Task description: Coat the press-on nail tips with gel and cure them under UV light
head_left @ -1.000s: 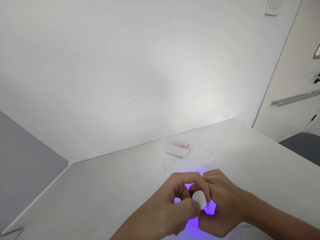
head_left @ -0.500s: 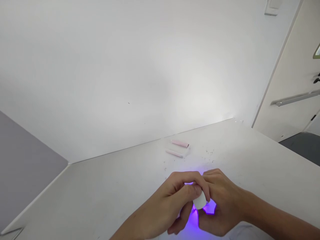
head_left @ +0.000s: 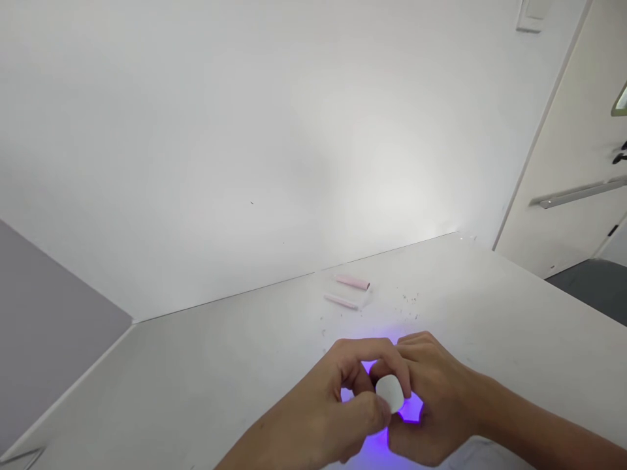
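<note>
A small white UV lamp [head_left: 390, 393] with a rounded top sits between the thumb and forefinger of my left hand [head_left: 337, 401], which is closed on it. Violet light [head_left: 411, 408] spreads from beneath the lamp, onto the tabletop and between the fingers of both hands. My right hand [head_left: 435, 395] is right beside the lamp, back of the hand up, with its fingers curled inward. Its fingertips are partly hidden by the lamp and my left fingers, so what they hold, if anything, does not show.
Behind my hands, a pink flattened tube [head_left: 353, 282] and a slim pink stick [head_left: 341, 301] lie on the white tabletop [head_left: 220, 365]. Small crumbs [head_left: 409, 299] are scattered near them. The white wall [head_left: 245, 130] rises at the back; a door [head_left: 573, 163] stands at the right.
My left thumb has slid down to the lamp's lower edge, and more of its white top now shows. The lamp has turned slightly. My right hand has hardly moved.
</note>
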A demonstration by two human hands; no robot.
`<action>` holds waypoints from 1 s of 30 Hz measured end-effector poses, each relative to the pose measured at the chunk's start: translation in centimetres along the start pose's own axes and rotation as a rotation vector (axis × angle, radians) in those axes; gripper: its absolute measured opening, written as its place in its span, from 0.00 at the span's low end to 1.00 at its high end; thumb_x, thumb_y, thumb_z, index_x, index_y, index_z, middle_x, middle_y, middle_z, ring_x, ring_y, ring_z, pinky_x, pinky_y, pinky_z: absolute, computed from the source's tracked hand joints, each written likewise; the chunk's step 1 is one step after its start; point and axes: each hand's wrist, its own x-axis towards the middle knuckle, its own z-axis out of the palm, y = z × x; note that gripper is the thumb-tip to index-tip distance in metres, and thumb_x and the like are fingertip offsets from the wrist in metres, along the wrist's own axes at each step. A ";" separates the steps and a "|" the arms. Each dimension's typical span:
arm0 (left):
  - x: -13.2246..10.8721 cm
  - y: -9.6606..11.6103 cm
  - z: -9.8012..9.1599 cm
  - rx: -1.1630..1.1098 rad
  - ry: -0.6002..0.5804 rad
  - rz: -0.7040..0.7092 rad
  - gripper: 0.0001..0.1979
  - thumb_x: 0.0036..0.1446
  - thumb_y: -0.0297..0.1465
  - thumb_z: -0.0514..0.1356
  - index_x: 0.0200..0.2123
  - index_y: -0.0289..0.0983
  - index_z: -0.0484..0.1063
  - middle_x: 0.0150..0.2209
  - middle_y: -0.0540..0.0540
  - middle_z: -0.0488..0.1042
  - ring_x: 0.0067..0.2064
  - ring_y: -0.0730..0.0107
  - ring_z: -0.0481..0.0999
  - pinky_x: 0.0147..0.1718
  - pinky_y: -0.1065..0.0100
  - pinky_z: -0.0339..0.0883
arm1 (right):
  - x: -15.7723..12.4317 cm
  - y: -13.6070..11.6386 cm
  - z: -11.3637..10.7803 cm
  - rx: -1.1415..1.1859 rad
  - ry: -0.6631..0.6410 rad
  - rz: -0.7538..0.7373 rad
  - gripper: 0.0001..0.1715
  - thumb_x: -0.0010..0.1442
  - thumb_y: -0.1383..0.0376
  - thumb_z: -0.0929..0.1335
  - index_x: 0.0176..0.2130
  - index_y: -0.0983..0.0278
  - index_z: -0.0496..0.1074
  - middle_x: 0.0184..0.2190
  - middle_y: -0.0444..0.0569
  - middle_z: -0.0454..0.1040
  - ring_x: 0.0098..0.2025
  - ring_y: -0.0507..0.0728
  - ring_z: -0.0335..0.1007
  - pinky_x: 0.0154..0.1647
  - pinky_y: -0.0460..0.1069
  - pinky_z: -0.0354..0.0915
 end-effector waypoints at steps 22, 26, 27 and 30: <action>0.1 -0.3 0.0 -0.007 0.006 0.041 0.11 0.50 0.25 0.52 0.36 0.36 0.72 0.12 0.60 0.55 0.13 0.81 0.51 0.15 0.77 0.47 | 0.0 0.0 0.0 -0.122 -0.100 0.031 0.08 0.42 0.70 0.63 0.27 0.59 0.60 0.22 0.39 0.69 0.23 0.52 0.66 0.27 0.46 0.60; 0.2 -0.3 0.0 -0.034 0.009 0.030 0.08 0.61 0.29 0.51 0.35 0.36 0.70 0.11 0.58 0.54 0.12 0.79 0.51 0.14 0.77 0.44 | 0.1 0.0 0.0 -0.054 -0.012 0.000 0.09 0.42 0.70 0.62 0.24 0.59 0.54 0.18 0.36 0.61 0.20 0.50 0.59 0.24 0.45 0.55; 0.2 -0.4 0.0 -0.038 0.017 0.026 0.10 0.63 0.30 0.50 0.35 0.37 0.70 0.11 0.58 0.54 0.12 0.79 0.51 0.14 0.77 0.44 | 0.1 0.0 0.1 -0.037 0.000 -0.007 0.09 0.42 0.70 0.62 0.25 0.59 0.55 0.18 0.36 0.61 0.20 0.50 0.59 0.23 0.45 0.55; 0.2 -0.4 0.1 -0.027 0.032 0.015 0.12 0.65 0.30 0.48 0.35 0.37 0.70 0.11 0.58 0.54 0.12 0.79 0.51 0.15 0.76 0.46 | 0.2 -0.1 0.1 -0.016 0.006 -0.015 0.09 0.41 0.71 0.62 0.26 0.59 0.58 0.19 0.36 0.63 0.21 0.50 0.61 0.24 0.45 0.55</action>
